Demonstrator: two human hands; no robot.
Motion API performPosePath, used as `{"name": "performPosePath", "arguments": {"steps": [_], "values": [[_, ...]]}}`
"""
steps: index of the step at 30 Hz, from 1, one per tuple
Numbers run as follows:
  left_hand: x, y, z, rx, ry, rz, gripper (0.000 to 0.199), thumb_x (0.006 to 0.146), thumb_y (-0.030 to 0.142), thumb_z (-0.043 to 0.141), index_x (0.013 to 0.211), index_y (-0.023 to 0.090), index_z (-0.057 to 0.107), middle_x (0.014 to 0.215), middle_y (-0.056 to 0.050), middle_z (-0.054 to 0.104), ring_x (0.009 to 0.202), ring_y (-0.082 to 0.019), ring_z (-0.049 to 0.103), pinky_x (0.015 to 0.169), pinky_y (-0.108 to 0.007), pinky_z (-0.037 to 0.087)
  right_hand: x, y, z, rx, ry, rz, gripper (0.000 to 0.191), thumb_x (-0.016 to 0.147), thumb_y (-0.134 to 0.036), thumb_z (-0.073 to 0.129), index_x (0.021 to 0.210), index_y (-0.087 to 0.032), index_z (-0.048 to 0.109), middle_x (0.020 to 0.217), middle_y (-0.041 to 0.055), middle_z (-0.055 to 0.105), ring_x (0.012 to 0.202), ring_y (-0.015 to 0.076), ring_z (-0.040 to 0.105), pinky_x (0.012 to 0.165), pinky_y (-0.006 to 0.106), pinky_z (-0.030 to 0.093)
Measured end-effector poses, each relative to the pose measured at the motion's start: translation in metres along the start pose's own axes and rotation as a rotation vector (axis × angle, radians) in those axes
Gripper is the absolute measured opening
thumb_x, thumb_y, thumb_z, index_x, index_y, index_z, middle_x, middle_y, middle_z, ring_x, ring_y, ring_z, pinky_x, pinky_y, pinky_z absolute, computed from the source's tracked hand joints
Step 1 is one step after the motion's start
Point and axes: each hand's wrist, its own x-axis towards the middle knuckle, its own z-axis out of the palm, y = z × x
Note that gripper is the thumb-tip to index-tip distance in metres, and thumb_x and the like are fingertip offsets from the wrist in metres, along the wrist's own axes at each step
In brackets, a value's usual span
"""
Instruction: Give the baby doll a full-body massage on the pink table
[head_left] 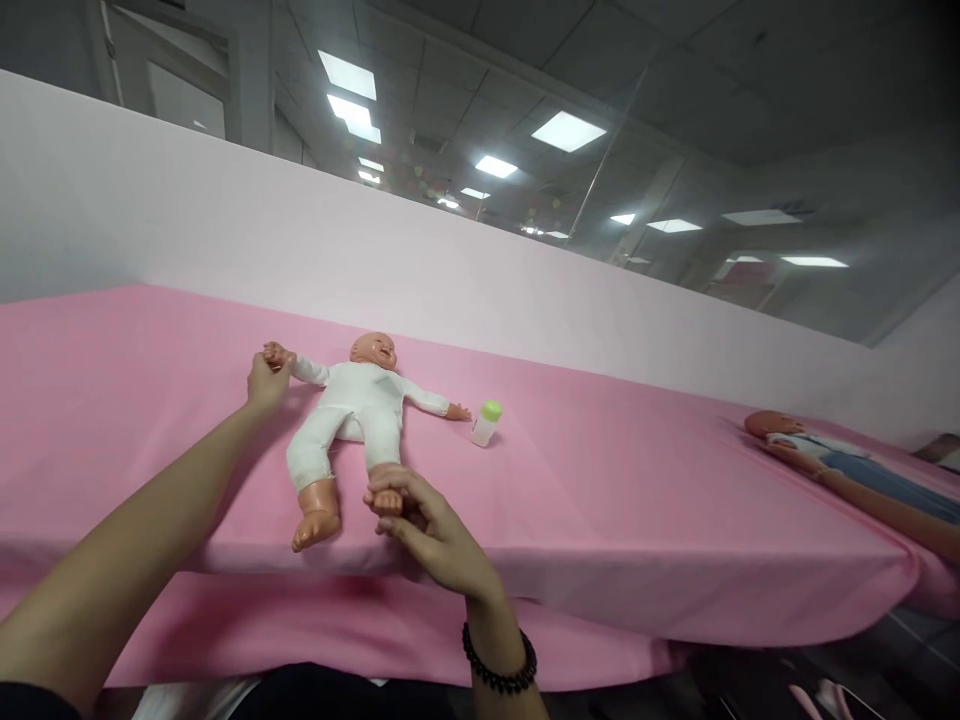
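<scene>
A baby doll (367,395) with a white cloth body lies on its back on the pink-covered table (600,480), head toward the wall, arms spread. My left hand (268,380) is closed around the doll's hand at the left. With its thumb below and fingers on top, my right hand (427,525) grips the doll's foot on the right side; a black bead bracelet is on that wrist. The doll's other foot rests free near the table's front edge. Close to the doll's outstretched hand on the right stands a small bottle (486,424) with a green cap, slightly tilted in view.
Another doll (847,462) in blue clothing lies at the far right, beyond a bend in the pink cloth. A low white wall (450,270) with glass above it runs along the table's back. Dark objects lie below the table at the lower right.
</scene>
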Motion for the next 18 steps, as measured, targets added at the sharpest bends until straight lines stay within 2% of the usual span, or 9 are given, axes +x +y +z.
{"name": "performPosePath", "arguments": {"steps": [2, 5, 6, 8, 10, 12, 15, 18], "values": [[-0.013, 0.015, 0.003, 0.088, -0.127, 0.190, 0.035, 0.088, 0.044, 0.060, 0.116, 0.022, 0.056, 0.114, -0.012, 0.067, 0.104, -0.029, 0.065, 0.090, -0.040, 0.053, 0.026, 0.006, 0.010, 0.123, 0.044, -0.022, 0.030, 0.095, -0.021, 0.058, 0.124, -0.028, 0.059, 0.128, 0.0064, 0.058, 0.110, 0.0182, 0.061, 0.090, 0.033, 0.058], [-0.028, 0.033, 0.006, 0.229, -0.429, 0.557, 0.038, 0.092, 0.044, 0.051, 0.121, 0.024, 0.063, 0.125, -0.011, 0.068, 0.117, -0.030, 0.061, 0.100, -0.042, 0.048, 0.067, 0.024, 0.027, 0.121, 0.119, -0.060, 0.027, 0.091, -0.020, 0.059, 0.118, -0.025, 0.061, 0.128, 0.0061, 0.059, 0.114, 0.0187, 0.061, 0.093, 0.033, 0.057], [-0.032, 0.036, 0.006, 0.263, -0.483, 0.624, 0.039, 0.093, 0.044, 0.048, 0.122, 0.024, 0.064, 0.127, -0.012, 0.068, 0.118, -0.030, 0.061, 0.099, -0.042, 0.047, 0.078, 0.031, 0.032, 0.116, 0.138, -0.070, 0.027, 0.090, -0.018, 0.058, 0.117, -0.025, 0.061, 0.128, 0.0058, 0.060, 0.117, 0.0192, 0.060, 0.095, 0.033, 0.057], [-0.035, 0.037, 0.007, 0.291, -0.491, 0.666, 0.040, 0.094, 0.043, 0.044, 0.123, 0.024, 0.065, 0.129, -0.012, 0.067, 0.119, -0.030, 0.061, 0.096, -0.041, 0.048, 0.091, 0.038, 0.040, 0.087, 0.167, -0.088, 0.029, 0.088, -0.015, 0.057, 0.115, -0.024, 0.062, 0.127, 0.0056, 0.061, 0.123, 0.0198, 0.058, 0.100, 0.034, 0.055], [-0.034, 0.034, 0.008, 0.297, -0.420, 0.616, 0.039, 0.095, 0.045, 0.045, 0.123, 0.024, 0.064, 0.127, -0.011, 0.068, 0.116, -0.030, 0.063, 0.093, -0.041, 0.049, 0.087, 0.036, 0.042, 0.077, 0.185, -0.096, 0.030, 0.090, -0.015, 0.056, 0.117, -0.025, 0.061, 0.128, 0.0059, 0.061, 0.126, 0.0203, 0.056, 0.101, 0.035, 0.054], [-0.031, 0.030, 0.008, 0.258, -0.326, 0.500, 0.038, 0.094, 0.046, 0.051, 0.124, 0.023, 0.060, 0.123, -0.011, 0.069, 0.106, -0.029, 0.066, 0.089, -0.040, 0.051, 0.070, 0.026, 0.038, 0.091, 0.172, -0.082, 0.029, 0.093, -0.018, 0.056, 0.121, -0.026, 0.060, 0.131, 0.0063, 0.059, 0.125, 0.0205, 0.057, 0.097, 0.033, 0.056], [-0.022, 0.022, 0.009, 0.127, -0.129, 0.271, 0.039, 0.093, 0.044, 0.057, 0.124, 0.021, 0.054, 0.119, -0.012, 0.068, 0.099, -0.029, 0.067, 0.084, -0.040, 0.053, 0.031, 0.008, 0.021, 0.065, 0.047, -0.016, 0.032, 0.096, -0.020, 0.057, 0.126, -0.028, 0.058, 0.129, 0.0061, 0.059, 0.113, 0.0186, 0.061, 0.093, 0.033, 0.056], [-0.009, 0.014, 0.006, 0.078, 0.047, -0.046, 0.039, 0.093, 0.045, 0.060, 0.118, 0.016, 0.052, 0.113, -0.017, 0.066, 0.101, -0.033, 0.066, 0.086, -0.046, 0.054, -0.001, 0.001, 0.005, -0.085, -0.066, 0.024, 0.031, 0.094, -0.015, 0.058, 0.123, -0.026, 0.061, 0.126, 0.0067, 0.059, 0.117, 0.0200, 0.058, 0.105, 0.038, 0.048]]}}
